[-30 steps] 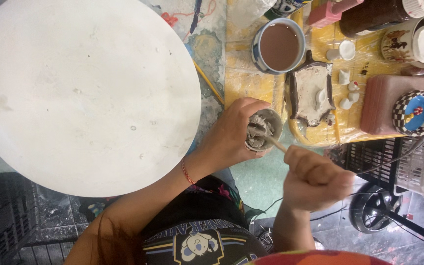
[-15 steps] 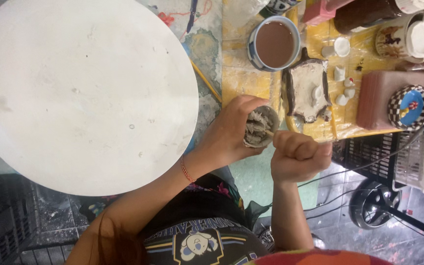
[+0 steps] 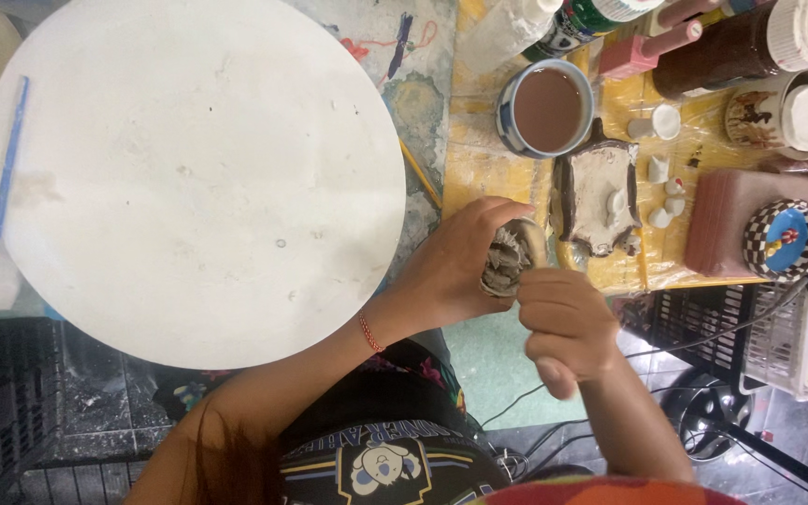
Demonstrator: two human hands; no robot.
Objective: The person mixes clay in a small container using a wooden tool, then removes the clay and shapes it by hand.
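Two hands (image 3: 507,290) around small grey-smeared cup (image 3: 513,257), beside yellow-covered table (image 3: 479,159).

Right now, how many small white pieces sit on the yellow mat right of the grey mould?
4 that I can see: one uppermost, two beneath it, one lowest. More may be hidden behind the clutter.

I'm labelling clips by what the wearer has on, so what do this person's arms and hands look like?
Both arms are bare to above the elbow, with no sleeves and no gloves in view. The left hand has a thin red string bracelet around its wrist. The right hand shows no ring, watch or band. Below the arms, a dark top with a pale cartoon print shows.
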